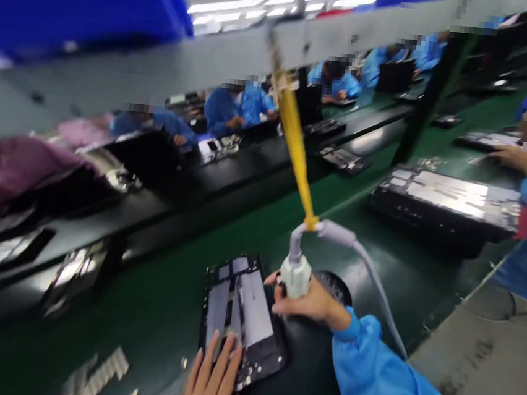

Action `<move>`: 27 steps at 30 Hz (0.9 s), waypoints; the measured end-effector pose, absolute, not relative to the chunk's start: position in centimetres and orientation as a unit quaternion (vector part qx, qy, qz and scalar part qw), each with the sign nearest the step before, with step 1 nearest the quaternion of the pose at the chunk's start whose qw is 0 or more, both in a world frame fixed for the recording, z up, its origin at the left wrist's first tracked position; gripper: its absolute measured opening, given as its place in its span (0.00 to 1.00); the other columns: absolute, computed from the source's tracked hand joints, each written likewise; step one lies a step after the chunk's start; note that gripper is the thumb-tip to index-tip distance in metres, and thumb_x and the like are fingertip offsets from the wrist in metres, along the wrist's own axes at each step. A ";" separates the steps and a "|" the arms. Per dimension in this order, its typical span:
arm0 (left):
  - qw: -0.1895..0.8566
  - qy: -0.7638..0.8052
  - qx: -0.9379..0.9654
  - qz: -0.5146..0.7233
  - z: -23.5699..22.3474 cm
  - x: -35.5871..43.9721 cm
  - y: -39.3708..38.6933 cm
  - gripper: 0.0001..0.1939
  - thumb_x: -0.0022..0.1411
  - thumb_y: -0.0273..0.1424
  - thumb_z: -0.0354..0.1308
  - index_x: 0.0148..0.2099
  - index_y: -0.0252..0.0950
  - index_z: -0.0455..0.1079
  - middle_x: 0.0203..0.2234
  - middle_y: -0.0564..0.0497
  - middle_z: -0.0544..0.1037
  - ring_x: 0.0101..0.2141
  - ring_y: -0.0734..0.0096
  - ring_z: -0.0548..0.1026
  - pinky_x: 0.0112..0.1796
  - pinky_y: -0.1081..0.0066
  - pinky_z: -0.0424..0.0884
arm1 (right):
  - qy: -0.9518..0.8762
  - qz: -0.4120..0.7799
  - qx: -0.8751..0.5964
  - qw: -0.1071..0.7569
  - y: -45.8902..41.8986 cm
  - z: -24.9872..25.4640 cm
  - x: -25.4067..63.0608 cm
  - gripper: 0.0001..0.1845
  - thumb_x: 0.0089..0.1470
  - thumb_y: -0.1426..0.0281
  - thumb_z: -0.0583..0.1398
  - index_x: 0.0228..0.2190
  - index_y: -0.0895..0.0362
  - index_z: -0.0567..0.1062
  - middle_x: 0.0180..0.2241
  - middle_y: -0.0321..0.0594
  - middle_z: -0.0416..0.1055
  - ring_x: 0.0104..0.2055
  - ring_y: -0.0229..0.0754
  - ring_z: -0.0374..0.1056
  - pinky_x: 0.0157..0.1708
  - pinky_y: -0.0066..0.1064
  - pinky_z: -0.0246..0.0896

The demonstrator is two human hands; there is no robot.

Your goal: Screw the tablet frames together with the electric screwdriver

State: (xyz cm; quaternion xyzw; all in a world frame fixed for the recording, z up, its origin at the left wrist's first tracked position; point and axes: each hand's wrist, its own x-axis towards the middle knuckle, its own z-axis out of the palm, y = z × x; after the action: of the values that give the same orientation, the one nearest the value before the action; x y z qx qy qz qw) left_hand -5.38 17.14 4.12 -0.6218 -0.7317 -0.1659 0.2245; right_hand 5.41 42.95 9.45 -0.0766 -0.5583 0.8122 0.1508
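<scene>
An open-backed tablet with grey panels and small screw spots along its edges lies on the green bench mat. My left hand rests flat on its lower left part, fingers stretched out. Wrapped round a white electric screwdriver, my right hand is just over the tablet's right edge. The screwdriver hangs from a yellow elastic band, and a grey cable runs off to the right. Its tip is hidden behind my fingers. A round dark dish sits partly behind my right hand.
Stacked open tablets stand at the right, near a co-worker's hand. Small pale strips lie at lower left. A dark line carrying devices runs beyond the mat. Overhead crosses a grey rail; a green post rises behind.
</scene>
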 end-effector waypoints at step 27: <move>-0.064 -0.911 -0.276 -0.300 6.4 -13.1 12.9 0.14 0.50 0.36 0.65 0.40 0.36 0.76 0.32 0.50 0.76 0.24 0.73 0.70 0.32 0.69 0.70 | -0.627 0.748 -0.129 0.176 41.9 10.4 6.3 0.23 0.42 0.67 0.70 0.42 0.53 0.73 0.40 0.42 0.78 0.45 0.49 0.74 0.53 0.48 0.65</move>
State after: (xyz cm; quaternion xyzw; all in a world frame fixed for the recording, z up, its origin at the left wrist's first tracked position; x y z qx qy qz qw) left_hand -13.05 12.87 6.37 -0.2762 -0.9110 -0.2997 -0.0636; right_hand 6.33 41.92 10.44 -0.1289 -0.6265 0.7483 0.1760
